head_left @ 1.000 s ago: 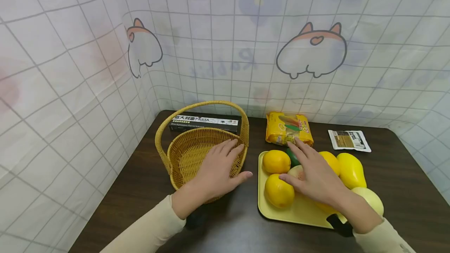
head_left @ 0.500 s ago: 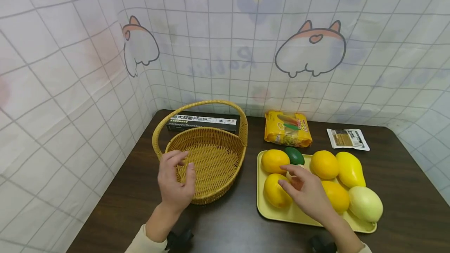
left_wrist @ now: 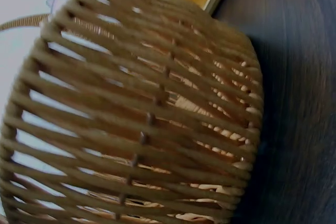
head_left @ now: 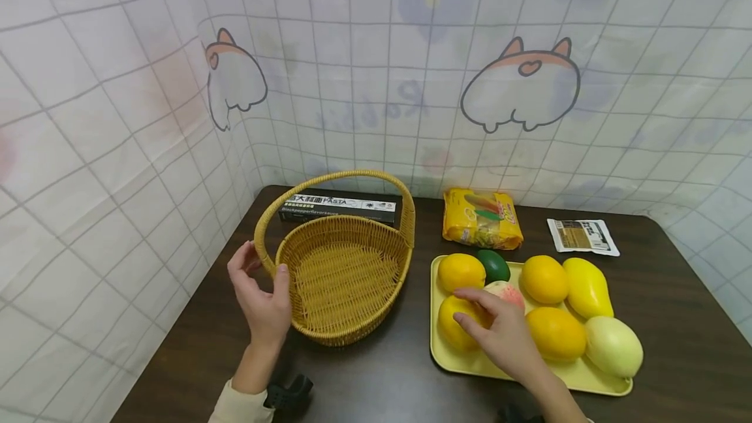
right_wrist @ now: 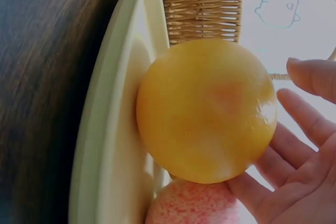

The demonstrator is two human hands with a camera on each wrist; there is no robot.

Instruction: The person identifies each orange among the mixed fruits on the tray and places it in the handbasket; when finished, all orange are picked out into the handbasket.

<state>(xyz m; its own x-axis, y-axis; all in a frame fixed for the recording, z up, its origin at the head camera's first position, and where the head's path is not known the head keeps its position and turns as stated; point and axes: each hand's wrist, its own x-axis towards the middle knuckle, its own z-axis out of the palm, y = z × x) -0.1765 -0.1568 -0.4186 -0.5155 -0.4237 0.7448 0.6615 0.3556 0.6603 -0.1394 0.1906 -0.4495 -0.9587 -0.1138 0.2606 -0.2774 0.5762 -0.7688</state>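
My left hand [head_left: 261,299] is at the left side of a woven wicker basket [head_left: 343,331]. Its fingers lie outside the foot of the basket's handle and its thumb is near the rim; whether they touch the wicker is unclear. The basket wall [left_wrist: 142,103] fills much of the left wrist view, with the hand almost out of sight. Over a yellow tray [head_left: 499,371], my right hand [head_left: 499,331] hovers with thumb and fingers apart beside the front-left orange [head_left: 452,328]. In the right wrist view, the fingers stand close by that orange [right_wrist: 207,111], not wrapped round it.
The tray also bears a peach [head_left: 506,294], a green avocado-like fruit [head_left: 493,265], more oranges [head_left: 544,279], a yellow mango [head_left: 587,287] and a pale green fruit [head_left: 613,346]. Behind lie a pasta box [head_left: 337,209], a yellow food packet [head_left: 482,219] and a white sachet [head_left: 583,236].
My left hand has swung left from over the basket to its outer left side by the handle. The right hand has drawn back and down toward the front-left orange.
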